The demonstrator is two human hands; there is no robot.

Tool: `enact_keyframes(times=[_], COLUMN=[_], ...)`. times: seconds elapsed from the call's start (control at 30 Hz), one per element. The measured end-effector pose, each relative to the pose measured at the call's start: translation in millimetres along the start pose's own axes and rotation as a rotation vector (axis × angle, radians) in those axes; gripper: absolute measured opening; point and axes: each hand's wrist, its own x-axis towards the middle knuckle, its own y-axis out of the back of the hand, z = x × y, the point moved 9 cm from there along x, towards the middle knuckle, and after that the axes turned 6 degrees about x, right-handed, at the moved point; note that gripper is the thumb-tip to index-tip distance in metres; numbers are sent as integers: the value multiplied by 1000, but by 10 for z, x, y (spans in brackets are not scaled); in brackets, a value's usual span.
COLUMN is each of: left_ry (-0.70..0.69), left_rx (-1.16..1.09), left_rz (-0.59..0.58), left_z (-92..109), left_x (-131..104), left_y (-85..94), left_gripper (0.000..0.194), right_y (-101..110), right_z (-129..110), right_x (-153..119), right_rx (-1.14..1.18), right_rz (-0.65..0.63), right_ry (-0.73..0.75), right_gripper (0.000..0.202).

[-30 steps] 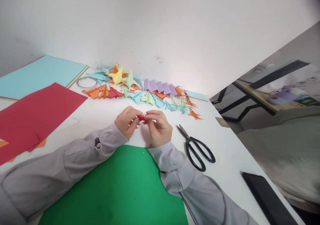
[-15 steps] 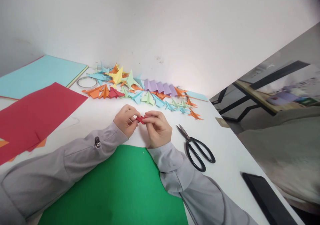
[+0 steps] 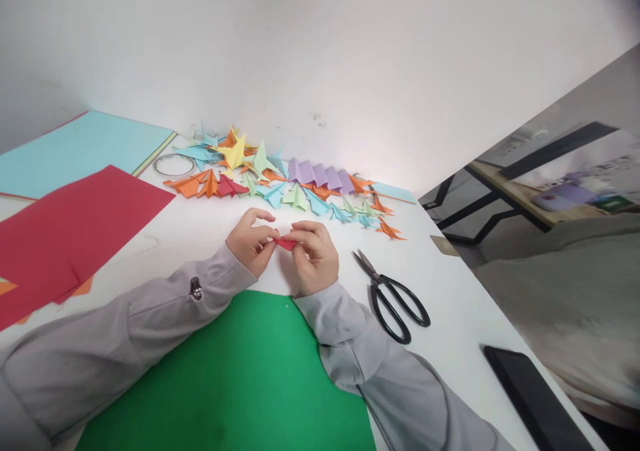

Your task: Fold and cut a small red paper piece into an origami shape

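Observation:
A small piece of folded red paper (image 3: 287, 244) is pinched between my two hands above the white table. My left hand (image 3: 251, 241) grips its left end with thumb and fingertips. On its other end, the thumb and fingers of my right hand (image 3: 316, 256) are closed, hiding part of the folds. Just in front of my wrists lies a large green sheet (image 3: 235, 377), partly under my forearms. Behind my hands, several small folded paper shapes (image 3: 295, 197) in orange, blue, green, yellow and red lie along the wall.
Black-handled scissors (image 3: 393, 297) lie to the right, blades slightly apart. A black phone-like slab (image 3: 533, 394) rests near the right table edge. Large red paper (image 3: 85, 231) and light blue sheets (image 3: 80, 147) are at left, beside a tape roll (image 3: 174, 165). A pleated purple paper (image 3: 320, 174) stands at the back.
The red paper has turned a little between my fingers, showing a broader face. My right hand has shifted slightly left, and my left index finger has lifted.

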Motion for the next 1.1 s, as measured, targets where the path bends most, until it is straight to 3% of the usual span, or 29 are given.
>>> enact_keyframes(times=[0.13,0.33,0.43,0.5,0.6,0.67,0.87,1.0,1.1], left_ry=[-35,-27,89,240,491,588,641,742,780], left_rx=[30,28,-84,-228,-386,-412,-382,-422,-524], left_rz=[8,46,-5,-42,-111,-168,-268,-332,-299], left_z=[50,103,27,-92,-275,-333,-340,-397,-439], left_x=[2,17,31,21,-41,-78,-76,-89,-73], left_y=[20,76,34,-14,-113,-165,-234,-294,-288], left_gripper=[13,12,5,2,3,3,5,7,14], right_y=[4,38,37,17,-38,-63,-39,-25,-47], right_z=[-34,11,38,85,218,320,451,431,402], right_x=[7,7,12,9,-19,-49,-88,-71,-56], right_rx=[-71,-134,-118,-37,149,246,383,450,484], right_rz=[12,48,30,0,-48,-47,63,113,91], right_ry=[7,-96,-126,-165,-296,-410,-595,-582,-544], right_gripper=[28,24,15,9,6,6,7,13,10])
